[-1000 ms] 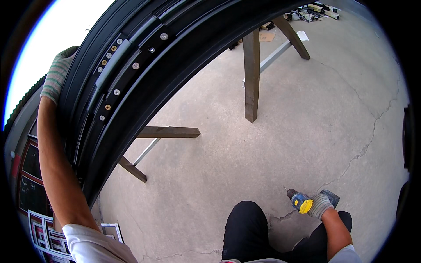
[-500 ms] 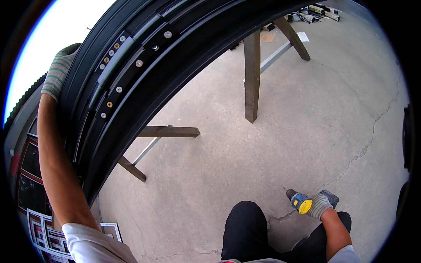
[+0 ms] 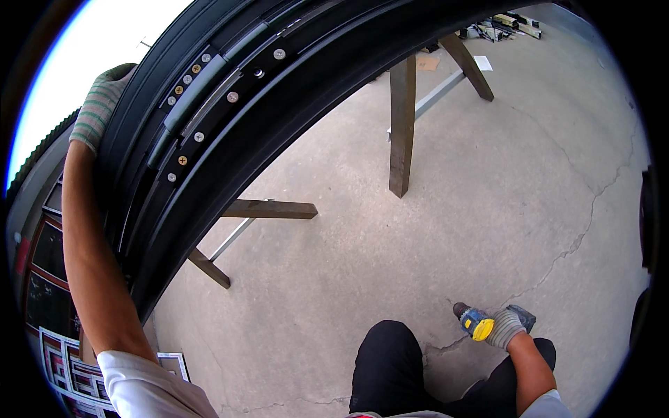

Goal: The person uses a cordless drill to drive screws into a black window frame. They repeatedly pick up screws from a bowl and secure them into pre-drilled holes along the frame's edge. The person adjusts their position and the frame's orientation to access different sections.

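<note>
A long black metal frame (image 3: 279, 115) crosses the upper left, raised above the floor. My left hand (image 3: 106, 99), in a striped knit glove, is closed over its outer edge, with the fingertips hidden behind. A black hinge (image 3: 196, 90) runs along the frame, with silver and brass-coloured screws on both sides. One hole (image 3: 258, 72) in the hinge plate shows no screw head. Low at the right, my gloved right hand (image 3: 504, 330) is wrapped round the handle of a blue and yellow cordless drill (image 3: 476, 324). The drill's chuck points left, well away from the frame.
Brown trestle legs (image 3: 402, 132) with pale crossbars stand on the cracked concrete floor (image 3: 362, 258) beneath the frame. Scrap pieces (image 3: 495, 28) lie at the far right. Window frames (image 3: 70, 369) stand at the lower left. My knees are below.
The black frame has shifted slightly to the right, and my left hand has moved with it. My right hand and the drill have barely moved.
</note>
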{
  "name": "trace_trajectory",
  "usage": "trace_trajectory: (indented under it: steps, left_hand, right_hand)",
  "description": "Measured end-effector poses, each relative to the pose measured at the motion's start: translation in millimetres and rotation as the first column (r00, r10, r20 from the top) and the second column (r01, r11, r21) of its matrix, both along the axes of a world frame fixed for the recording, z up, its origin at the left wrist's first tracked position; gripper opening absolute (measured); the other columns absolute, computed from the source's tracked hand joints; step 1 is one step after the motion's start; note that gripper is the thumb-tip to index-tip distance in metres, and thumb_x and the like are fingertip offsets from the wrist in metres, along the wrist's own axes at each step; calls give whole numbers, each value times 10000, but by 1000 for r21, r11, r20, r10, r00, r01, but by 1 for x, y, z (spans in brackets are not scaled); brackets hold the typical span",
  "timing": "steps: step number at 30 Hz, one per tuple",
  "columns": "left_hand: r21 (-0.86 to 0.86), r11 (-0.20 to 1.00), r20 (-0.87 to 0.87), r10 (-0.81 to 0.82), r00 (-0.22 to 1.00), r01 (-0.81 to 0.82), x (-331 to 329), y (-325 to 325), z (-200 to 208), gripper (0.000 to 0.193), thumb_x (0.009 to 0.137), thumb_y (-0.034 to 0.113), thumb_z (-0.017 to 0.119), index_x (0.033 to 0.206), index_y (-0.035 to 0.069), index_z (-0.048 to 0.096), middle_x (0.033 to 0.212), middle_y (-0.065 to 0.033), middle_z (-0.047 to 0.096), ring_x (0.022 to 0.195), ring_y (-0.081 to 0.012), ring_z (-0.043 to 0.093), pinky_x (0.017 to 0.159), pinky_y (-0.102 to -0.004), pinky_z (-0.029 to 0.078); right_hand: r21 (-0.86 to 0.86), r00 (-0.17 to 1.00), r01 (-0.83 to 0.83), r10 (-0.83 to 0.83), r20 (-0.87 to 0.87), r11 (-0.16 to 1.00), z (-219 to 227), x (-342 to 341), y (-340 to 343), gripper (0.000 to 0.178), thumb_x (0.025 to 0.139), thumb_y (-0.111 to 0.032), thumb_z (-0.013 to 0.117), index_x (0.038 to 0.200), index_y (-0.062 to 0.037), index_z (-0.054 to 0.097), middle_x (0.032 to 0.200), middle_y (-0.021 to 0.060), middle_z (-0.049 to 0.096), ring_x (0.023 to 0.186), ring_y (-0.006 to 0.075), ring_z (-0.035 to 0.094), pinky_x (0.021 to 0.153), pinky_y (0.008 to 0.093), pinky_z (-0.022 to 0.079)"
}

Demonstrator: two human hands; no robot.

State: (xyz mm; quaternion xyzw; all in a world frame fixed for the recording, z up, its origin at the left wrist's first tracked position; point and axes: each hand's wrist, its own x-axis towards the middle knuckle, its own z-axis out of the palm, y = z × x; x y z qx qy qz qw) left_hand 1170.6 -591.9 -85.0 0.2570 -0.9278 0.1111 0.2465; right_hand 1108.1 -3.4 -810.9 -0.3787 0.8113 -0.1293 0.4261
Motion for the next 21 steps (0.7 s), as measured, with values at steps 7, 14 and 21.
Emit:
trace_trajectory:
  steps: [7, 14, 21]
  left_hand:
    - [96, 995, -20, -5, 1000, 7, -2, 7, -6, 478, 924, 269, 676, 1278, -40, 589, 1133, -195, 680, 1037, -258, 659, 961, -338, 513]
    - [66, 998, -65, 19, 998, -15, -3, -4, -3, 488, 923, 267, 679, 1284, -46, 581, 1154, -184, 675, 1038, -247, 656, 959, -324, 512]
    - [103, 995, -39, 1, 999, 3, -4, -3, -2, 470, 931, 257, 666, 1288, -38, 582, 1142, -178, 680, 1017, -240, 664, 950, -321, 517]
  right_hand:
    - [175, 986, -11, 39, -161, 985, 66, -8, -16, 501, 776, -357, 706, 1203, -110, 618, 1046, 143, 703, 952, 331, 673, 820, 388, 526]
    - [114, 995, 9, 3, -102, 993, 37, -6, -8, 483, 785, -361, 685, 1193, -111, 627, 1017, 152, 706, 929, 338, 677, 797, 401, 528]
    - [73, 996, 38, -32, -84, 997, 27, -5, -5, 466, 794, -366, 665, 1183, -112, 636, 987, 161, 709, 905, 344, 680, 774, 414, 530]
